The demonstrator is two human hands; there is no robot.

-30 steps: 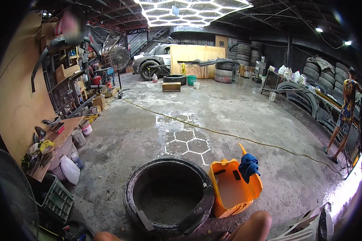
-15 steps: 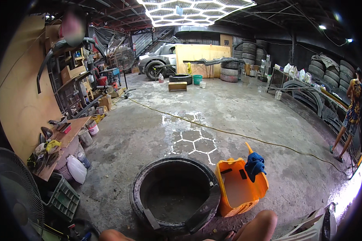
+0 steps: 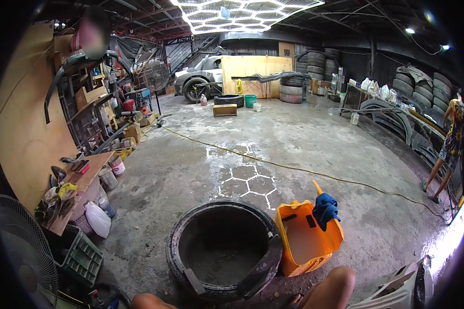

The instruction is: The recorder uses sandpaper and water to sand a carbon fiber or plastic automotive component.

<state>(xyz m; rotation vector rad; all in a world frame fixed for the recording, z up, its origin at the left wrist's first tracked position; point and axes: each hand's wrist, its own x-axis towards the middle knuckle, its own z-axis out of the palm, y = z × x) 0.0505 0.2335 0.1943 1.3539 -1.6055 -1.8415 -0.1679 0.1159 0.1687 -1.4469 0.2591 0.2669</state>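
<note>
- Concrete floor [image 3: 139, 206], patchy grey.
- Left and right hands: out of view; opening, hold and pose cannot be told.
- Toward the floor's near edge: black round tub [image 3: 176, 242], just beside orange container [image 3: 304, 269], blue cloth [image 3: 325, 211] over its right rim.

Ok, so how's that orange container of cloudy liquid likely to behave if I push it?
The orange container probably feels heavy and may slosh, since cloudy liquid lies in it. Its walls look like thin plastic, so they might flex. The blue cloth draped over its edge could slip off if jolted.
</note>
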